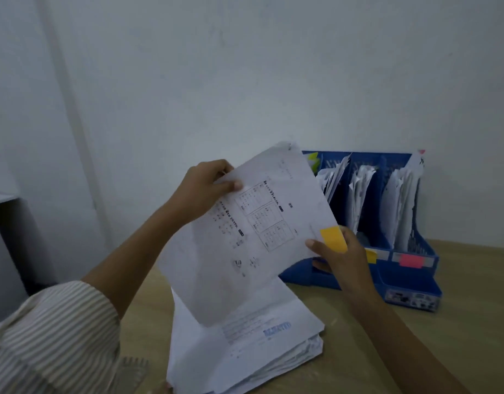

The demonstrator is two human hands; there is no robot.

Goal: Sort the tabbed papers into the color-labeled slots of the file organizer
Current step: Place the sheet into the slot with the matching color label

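**Yellow-tabbed sheet held up in front of the blue organizer**

Both hands hold one white printed sheet of paper (253, 223) in the air, tilted, in front of and to the left of the blue plastic file organizer (407, 268). The left hand (201, 191) pinches the sheet's upper left edge, thumb on the printed face and fingers curled behind. The right hand (344, 258) grips the lower right corner, its thumb pressed on the face just beside the rectangular yellow sticky tab (333, 239) stuck there.

The organizer stands against the pale wall (245, 66), its upright slots already stuffed with white papers. On its front lip sit a yellow label (371, 256) and, further right, a pink label (411, 261).

Nearer than the organizer, below the raised sheet, a thick stack of white papers (245, 345) lies on the light wooden table (458, 331). A striped sleeve (51, 336) covers the left arm.
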